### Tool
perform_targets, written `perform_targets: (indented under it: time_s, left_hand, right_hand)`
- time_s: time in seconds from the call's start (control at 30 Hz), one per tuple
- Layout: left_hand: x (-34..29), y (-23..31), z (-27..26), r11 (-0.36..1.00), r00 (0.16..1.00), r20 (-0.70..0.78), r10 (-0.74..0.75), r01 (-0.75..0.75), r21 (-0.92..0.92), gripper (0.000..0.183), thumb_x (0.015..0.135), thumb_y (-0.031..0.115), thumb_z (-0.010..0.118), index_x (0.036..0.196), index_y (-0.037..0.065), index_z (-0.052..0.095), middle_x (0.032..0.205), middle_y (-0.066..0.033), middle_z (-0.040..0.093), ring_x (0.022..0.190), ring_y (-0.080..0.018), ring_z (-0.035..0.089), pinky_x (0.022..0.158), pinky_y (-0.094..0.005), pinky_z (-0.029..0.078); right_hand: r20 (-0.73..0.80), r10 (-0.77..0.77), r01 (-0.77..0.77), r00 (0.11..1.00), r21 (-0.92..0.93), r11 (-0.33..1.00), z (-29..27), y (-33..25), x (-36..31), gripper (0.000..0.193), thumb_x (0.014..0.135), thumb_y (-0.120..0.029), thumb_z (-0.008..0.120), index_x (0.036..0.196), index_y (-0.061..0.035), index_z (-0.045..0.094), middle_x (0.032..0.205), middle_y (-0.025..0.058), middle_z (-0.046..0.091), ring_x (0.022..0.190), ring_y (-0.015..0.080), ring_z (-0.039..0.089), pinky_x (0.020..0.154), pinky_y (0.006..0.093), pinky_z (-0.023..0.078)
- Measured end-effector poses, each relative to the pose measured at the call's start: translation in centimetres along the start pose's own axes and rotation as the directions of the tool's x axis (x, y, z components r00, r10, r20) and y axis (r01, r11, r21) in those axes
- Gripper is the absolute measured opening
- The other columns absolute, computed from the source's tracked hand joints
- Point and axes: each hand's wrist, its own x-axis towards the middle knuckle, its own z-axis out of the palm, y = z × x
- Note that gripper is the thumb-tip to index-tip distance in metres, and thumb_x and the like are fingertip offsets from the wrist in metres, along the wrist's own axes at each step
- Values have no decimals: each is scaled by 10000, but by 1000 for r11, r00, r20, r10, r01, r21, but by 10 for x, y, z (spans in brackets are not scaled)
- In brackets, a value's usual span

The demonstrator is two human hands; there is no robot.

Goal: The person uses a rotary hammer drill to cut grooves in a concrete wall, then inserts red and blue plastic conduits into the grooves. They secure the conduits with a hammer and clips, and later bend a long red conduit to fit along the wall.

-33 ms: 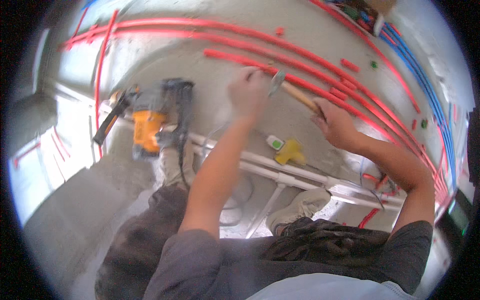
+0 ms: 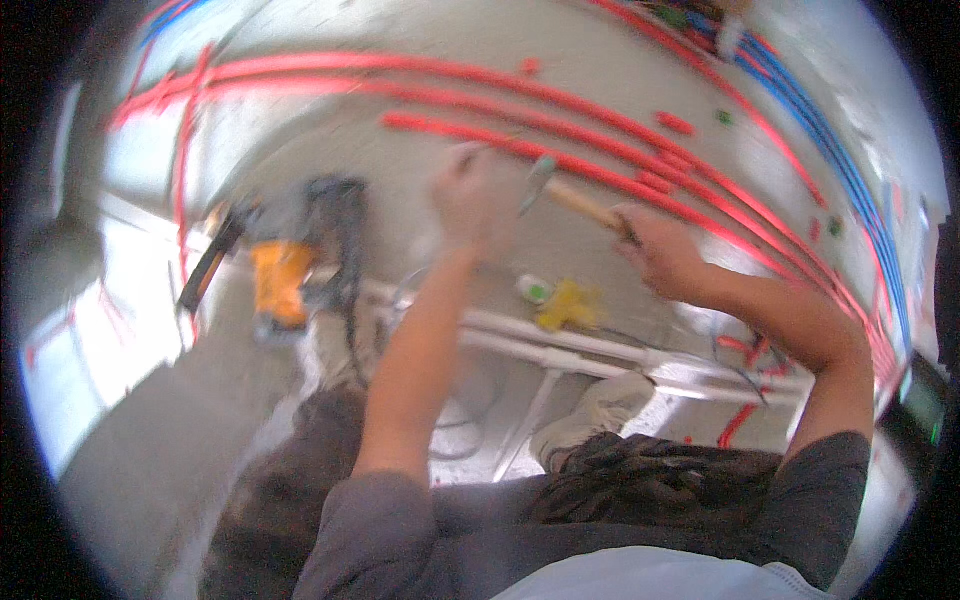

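Gripping a wooden-handled hammer (image 2: 570,198) in clenched fingers, the right hand (image 2: 660,250) raises it over the concrete floor (image 2: 420,110), head angled toward the left hand (image 2: 472,200), blurred, its grip unclear, steadying something near a red pipe (image 2: 600,140).

Long red pipes (image 2: 560,140) are running across the grey floor (image 2: 420,60). Blue pipes (image 2: 830,150) are lying beside them on the far right. An orange and black power tool (image 2: 290,270) is sitting on the floor at the left. White pipes (image 2: 560,350) are crossing the middle, and a small yellow thing (image 2: 567,305) is lying just above them. A light shoe (image 2: 595,410) is showing lower down.
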Motion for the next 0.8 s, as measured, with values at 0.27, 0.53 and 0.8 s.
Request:
perform_targets:
  time_s: [0.27,0.53,0.8]
  left_hand:
    - [14,29,-49,974,994,-35,99,-90,208,114,955,74,752,1033,-1,787,954,-84,751,897,-182,679,865,-333,545]
    - [86,188,6,274,174,902,394,-959,65,115,910,136,692,994,57,692,1051,-133,692,1067,-373,683,900,-469,577]
    - [162,301,-232,-203,514,753,-411,-857,474,254,956,186,741,1171,53,714,1088,-179,720,1072,-361,717,900,-524,570]
  right_hand:
    - [416,345,-250,841,-265,931,-69,9,-87,387,1007,-230,656,1356,-75,597,1180,227,708,1071,444,699,924,566,550]
    - [31,69,-62,997,-188,980,13,74,-138,347,938,-79,685,1267,7,615,1172,242,642,1136,443,621,995,524,510]
    - [-104,-132,94,986,-311,946,-10,73,-95,418,865,-36,733,1253,32,593,1329,249,564,1244,468,574,1058,500,498]
